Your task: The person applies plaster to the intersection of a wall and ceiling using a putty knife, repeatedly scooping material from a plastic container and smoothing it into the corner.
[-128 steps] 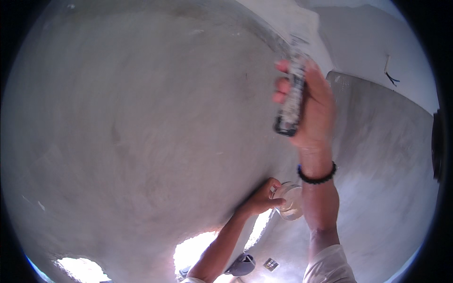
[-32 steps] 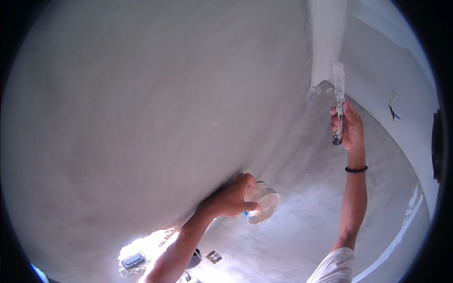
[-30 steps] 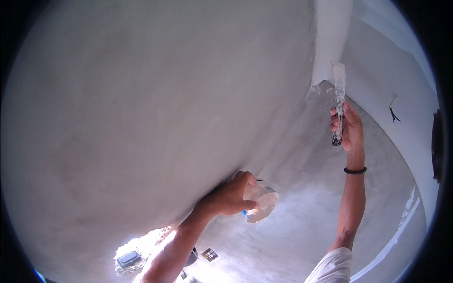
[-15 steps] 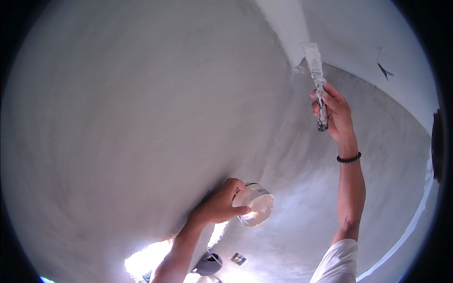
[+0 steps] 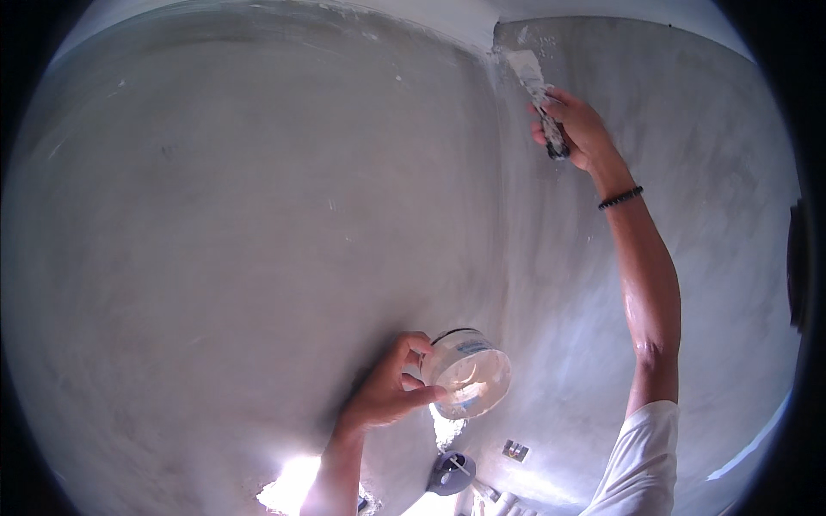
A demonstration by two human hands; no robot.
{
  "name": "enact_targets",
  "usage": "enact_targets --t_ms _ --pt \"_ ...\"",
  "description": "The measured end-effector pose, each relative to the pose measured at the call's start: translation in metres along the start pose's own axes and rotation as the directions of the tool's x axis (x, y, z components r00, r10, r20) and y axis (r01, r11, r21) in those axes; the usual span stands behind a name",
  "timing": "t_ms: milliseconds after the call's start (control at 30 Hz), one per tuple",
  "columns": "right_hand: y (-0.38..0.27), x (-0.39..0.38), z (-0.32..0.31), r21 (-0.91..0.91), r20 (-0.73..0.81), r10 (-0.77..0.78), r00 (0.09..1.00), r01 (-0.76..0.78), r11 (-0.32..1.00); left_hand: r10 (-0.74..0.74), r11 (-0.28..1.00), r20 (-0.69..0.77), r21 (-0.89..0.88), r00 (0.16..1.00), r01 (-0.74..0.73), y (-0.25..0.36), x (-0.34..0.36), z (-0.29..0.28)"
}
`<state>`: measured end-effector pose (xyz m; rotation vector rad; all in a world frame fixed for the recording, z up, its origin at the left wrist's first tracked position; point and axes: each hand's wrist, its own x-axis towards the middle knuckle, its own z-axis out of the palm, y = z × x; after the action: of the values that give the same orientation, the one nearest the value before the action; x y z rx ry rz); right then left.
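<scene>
My right hand point(image 5: 583, 131) is raised at the upper right, fingers wrapped round the dark, crusted handle of a putty knife point(image 5: 528, 72). Pale paste coats the knife's blade, which points up and left into the corner where two grey walls meet just under the ceiling. I cannot tell whether the blade touches the wall. Lower down, my left hand point(image 5: 389, 383) grips a round whitish plastic tub point(image 5: 475, 357) by its left side, thumb over the rim. The tub is tilted with its mouth toward me, and some white paste shows inside.
Grey plastered wall point(image 5: 284, 215) fills the left and middle, with a second wall point(image 5: 714, 215) on the right. White ceiling point(image 5: 654, 9) runs along the top. Below are a purplish-grey bucket point(image 5: 452, 473), a wall box point(image 5: 515, 451) and a bright opening point(image 5: 291, 486). A dark object point(image 5: 797, 267) stands at the right rim.
The view has shifted, showing more wall and less ceiling. In the picture the putty knife and right hand are higher and further left, and the blade leans more to the left. Both grips stay the same.
</scene>
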<state>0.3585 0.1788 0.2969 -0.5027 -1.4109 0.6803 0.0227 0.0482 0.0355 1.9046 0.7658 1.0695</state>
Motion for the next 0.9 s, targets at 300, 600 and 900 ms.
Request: enact_targets --t_ms 300,600,900 --pt "-0.005 -0.084 0.013 0.027 0.127 -0.044 0.991 0.041 0.999 0.005 1.0 -0.05 -0.005 0.999 -0.005 0.0 0.001 -0.003" --pt "0.081 -0.303 -0.018 -0.425 0.171 -0.184 0.968 0.241 0.873 -0.06 0.966 -0.035 -0.253 0.998 0.049 0.004 0.018 -0.009" --pt "0.122 -0.376 -0.01 -0.702 0.505 -0.238 0.83 0.555 0.446 -0.06 0.977 -0.007 -0.204 0.998 0.058 0.0 0.03 -0.015"
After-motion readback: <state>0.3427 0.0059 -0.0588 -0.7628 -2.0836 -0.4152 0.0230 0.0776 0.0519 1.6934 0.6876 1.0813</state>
